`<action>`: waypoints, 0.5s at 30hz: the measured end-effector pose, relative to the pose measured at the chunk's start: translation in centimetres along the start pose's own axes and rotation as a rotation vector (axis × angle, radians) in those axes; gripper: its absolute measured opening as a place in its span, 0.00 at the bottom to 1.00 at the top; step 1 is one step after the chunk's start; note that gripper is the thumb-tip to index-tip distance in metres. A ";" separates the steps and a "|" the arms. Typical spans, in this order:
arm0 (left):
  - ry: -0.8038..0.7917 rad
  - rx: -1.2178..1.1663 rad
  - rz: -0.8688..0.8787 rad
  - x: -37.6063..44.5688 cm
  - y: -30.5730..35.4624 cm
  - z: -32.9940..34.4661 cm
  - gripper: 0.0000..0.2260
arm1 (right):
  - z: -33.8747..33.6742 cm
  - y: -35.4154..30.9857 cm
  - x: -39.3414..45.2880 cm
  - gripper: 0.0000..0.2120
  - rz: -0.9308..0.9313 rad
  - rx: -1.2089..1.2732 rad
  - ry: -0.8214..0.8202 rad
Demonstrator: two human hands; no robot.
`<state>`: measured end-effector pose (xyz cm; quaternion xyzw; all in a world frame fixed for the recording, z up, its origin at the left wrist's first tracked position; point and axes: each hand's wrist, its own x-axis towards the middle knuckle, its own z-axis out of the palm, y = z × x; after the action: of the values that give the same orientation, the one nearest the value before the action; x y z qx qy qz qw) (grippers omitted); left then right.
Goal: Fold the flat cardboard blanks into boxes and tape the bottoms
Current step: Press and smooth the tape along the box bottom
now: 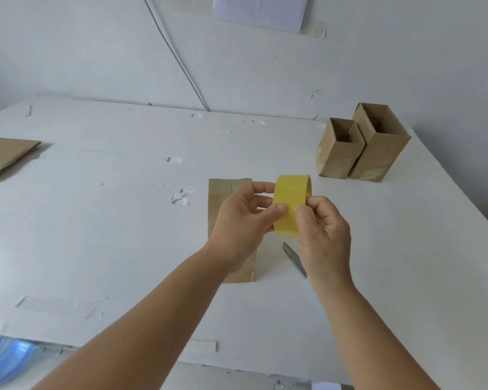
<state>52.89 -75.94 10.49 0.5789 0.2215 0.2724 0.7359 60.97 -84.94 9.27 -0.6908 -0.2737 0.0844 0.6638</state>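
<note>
Both hands are up over the middle of the white tabletop point(124, 220), working a roll of yellow tape point(290, 204). The left hand point(243, 220) holds the roll from the 9 o'clock side, thumb pressed on the outer face and fingers curled round the far edge. The right hand point(321, 229) pinches the tape at the roll's 4 o'clock edge, thumb and fingertips tight together on it. Can't tell if the end is peeled up or not, the fingers cover that spot.

Right under the hands there's a flat cardboard blank point(228, 192) lying on the tabletop, mostly hidden by the left hand and wrist, with its top end poking out at 12 o'clock and its bottom flap showing near the left wrist. Just beside it at 3 o'clock lies a pair of scissors point(293, 257), only the blade showing, the rest is behind the right wrist.

Over at 2 o'clock, near the far right corner, 2 folded boxes point(364, 153) stand upright with open tops, touching side by side. At 9 o'clock, well apart at the left edge, there's another flat blank point(6, 159).

Bits of clear tape scraps point(182, 197) are stuck around the tabletop, and a sheet of paper point(259, 9) hangs on the wall at 12 o'clock.
</note>
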 end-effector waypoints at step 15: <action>0.014 0.136 0.017 0.6 -1.2 0.2 0.09 | -1.4 0.6 0.5 0.10 0.065 0.011 -0.153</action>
<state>53.62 -75.93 9.35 0.6275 0.2397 0.2668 0.6911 62.21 -85.95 8.98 -0.6870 -0.3007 0.1600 0.6418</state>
